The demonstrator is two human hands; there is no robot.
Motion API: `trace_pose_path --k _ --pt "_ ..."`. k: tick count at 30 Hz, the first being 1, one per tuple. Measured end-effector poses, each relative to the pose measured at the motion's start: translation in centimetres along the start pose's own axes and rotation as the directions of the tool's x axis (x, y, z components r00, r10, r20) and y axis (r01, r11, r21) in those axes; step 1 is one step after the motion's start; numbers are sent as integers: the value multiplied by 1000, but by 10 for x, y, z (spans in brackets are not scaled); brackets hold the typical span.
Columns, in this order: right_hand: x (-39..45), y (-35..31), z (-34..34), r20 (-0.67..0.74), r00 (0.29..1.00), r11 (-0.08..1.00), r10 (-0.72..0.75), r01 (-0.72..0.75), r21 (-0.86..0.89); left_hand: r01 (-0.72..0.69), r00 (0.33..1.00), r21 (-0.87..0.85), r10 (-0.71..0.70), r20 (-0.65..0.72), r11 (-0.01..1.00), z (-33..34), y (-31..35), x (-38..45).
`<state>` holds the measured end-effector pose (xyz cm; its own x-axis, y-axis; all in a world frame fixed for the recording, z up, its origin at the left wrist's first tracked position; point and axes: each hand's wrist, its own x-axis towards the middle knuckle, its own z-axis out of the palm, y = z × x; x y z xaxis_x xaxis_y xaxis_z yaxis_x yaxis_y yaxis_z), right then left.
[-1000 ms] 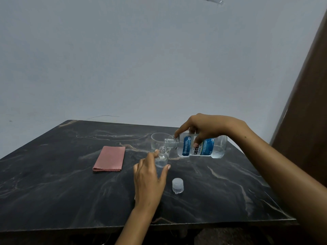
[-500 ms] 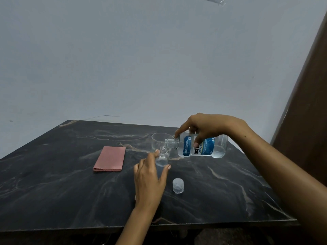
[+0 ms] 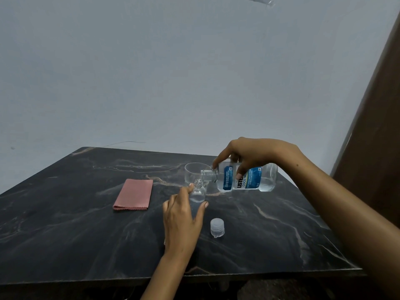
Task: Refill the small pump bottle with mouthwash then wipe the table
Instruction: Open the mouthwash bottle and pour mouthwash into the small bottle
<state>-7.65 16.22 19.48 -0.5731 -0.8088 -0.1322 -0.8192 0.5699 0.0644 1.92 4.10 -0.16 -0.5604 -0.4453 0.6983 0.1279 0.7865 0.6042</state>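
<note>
Mouthwash bottle (image 3: 246, 179) blue label: "LISTE…" cut off by finger, "COOL M…" beside; smaller print perhaps "WHOLE MOUTH", blurred.

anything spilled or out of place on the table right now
Nothing stands out. No puddle shows on the table, though clear liquid would be hard to see on dark marble. The cloth lies folded, the cap sits loose, and both hands steady the pour.

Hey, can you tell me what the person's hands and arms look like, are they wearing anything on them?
Both are bare. The left hand and right hand show no gloves, rings, watch or bracelet, and no sleeve reaches either forearm within the picture. The fingers have short, plain nails with no visible polish. A small dark spot marks the right wrist.
</note>
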Motion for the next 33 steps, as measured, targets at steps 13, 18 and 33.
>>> trace_pose_path --k 13,18,33 --pt "0 -4 -3 4 1000 1000 -9 9 -2 2 1000 4 -2 -6 1000 2 -2 0" --pt "-1 -3 -2 10 1000 1000 0 0 1 2 1000 10 -2 -13 1000 2 -2 0" --pt "1 1 0 -3 1000 1000 -11 11 10 -4 1000 24 5 -16 1000 2 -2 0"
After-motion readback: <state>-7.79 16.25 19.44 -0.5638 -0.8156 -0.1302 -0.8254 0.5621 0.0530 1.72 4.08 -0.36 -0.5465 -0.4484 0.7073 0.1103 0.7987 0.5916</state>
